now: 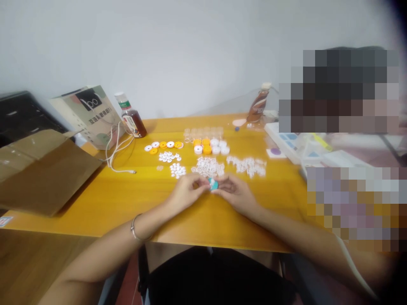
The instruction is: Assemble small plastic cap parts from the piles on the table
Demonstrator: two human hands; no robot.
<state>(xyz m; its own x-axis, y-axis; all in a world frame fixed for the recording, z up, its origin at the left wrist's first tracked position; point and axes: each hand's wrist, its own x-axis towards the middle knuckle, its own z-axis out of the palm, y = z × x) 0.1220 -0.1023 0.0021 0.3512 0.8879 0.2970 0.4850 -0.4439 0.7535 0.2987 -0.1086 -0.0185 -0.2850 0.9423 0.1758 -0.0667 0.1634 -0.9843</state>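
Between my fingertips, just above the wooden table [152,203], is a small teal and white piece [213,184], too blurred to name more exactly. My left hand [188,189] pinches it from the left. From the right, the fingers of my right hand [237,192] close on it too. Right behind my hands lies a heap of clear plastic pieces [208,166], with a second clear heap [248,165] to its right. Small white parts [177,170] sit left of the heaps. Farther back are orange and white round caps [207,149] and a row of clear cups [203,134].
On the left stand an open cardboard box [47,173], a paper bag [92,116], a white cable [119,169] and a dark sauce bottle [133,120]. A brown drink bottle [258,106] is at the back. White trays [286,142] and another person, blurred out, are at the right.
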